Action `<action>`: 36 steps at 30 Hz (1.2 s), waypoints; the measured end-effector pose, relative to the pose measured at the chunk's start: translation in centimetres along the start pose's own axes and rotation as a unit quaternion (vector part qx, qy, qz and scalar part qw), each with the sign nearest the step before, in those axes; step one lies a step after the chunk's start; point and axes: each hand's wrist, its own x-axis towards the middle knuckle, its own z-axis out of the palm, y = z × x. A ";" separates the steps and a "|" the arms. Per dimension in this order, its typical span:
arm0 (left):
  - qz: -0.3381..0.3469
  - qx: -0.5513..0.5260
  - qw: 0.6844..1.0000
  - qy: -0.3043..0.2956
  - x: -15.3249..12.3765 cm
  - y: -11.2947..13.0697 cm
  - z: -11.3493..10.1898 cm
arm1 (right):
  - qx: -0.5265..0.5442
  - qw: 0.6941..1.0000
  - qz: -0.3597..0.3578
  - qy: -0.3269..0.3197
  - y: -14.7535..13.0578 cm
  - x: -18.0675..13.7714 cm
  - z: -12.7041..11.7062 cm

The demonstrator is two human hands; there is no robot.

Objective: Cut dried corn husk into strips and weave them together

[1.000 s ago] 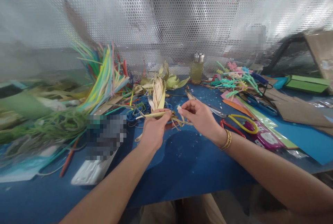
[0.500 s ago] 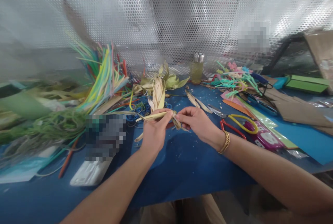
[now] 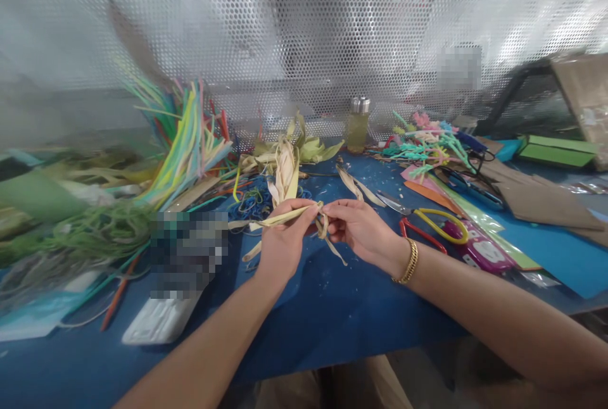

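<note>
Thin pale strips of dried corn husk (image 3: 325, 226) run between my two hands above the blue table. My left hand (image 3: 284, 238) pinches them between thumb and fingers, with longer strip ends sticking out to its left. Close beside it, my right hand (image 3: 357, 224) pinches the husk at the same spot, its fingertips nearly touching the left thumb. One narrow end hangs down below the right fingers. What lies between the fingertips is partly hidden. Just beyond the left hand lies a wider dried husk (image 3: 285, 171). Scissors (image 3: 434, 224) with yellow and red handles rest right of my right hand.
A glass jar (image 3: 358, 127) stands at the back by the perforated metal panel (image 3: 323, 29). Colourful pipe cleaners (image 3: 187, 143) and green yarn (image 3: 104, 228) crowd the left. Coloured fuzzy stems (image 3: 437, 146), cardboard (image 3: 541, 197) and a magenta case (image 3: 484, 247) lie to the right.
A narrow husk end now hangs lower, below my right fingers. My right hand has shifted slightly, its fingers closer to the left thumb. Both hands still pinch the husk.
</note>
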 end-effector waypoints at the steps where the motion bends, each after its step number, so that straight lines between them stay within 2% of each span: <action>1: 0.003 0.005 1.000 -0.002 0.0 0.0 0.0 | 0.014 1.000 0.000 -0.004 0.0 0.0 0.0; 4: 0.014 0.026 1.000 -0.004 0.2 0.0 -0.2 | 0.044 0.999 0.001 -0.013 0.0 0.0 -0.1; 7: 0.038 0.086 0.996 0.003 0.2 0.4 -0.3 | 0.028 0.999 0.005 -0.015 0.0 0.2 -0.3; 11: 0.096 0.187 0.977 0.013 0.1 1.2 -0.3 | -0.004 1.000 0.003 -0.019 0.0 0.2 -0.3; 15: 0.129 0.226 0.966 0.004 0.0 1.5 -0.3 | 0.015 1.000 -0.008 -0.008 0.4 0.1 -0.2; 24: 0.028 0.121 0.992 -0.001 0.4 0.7 -0.6 | 0.038 0.999 -0.017 -0.029 0.6 0.3 0.0; 31: 0.036 0.100 0.993 0.051 0.6 0.1 -0.5 | -0.038 0.999 0.001 -0.037 0.0 -0.3 0.0; 36: 0.044 0.108 0.992 0.040 0.5 0.2 -0.4 | -0.067 0.997 -0.015 -0.026 0.0 -0.2 -0.1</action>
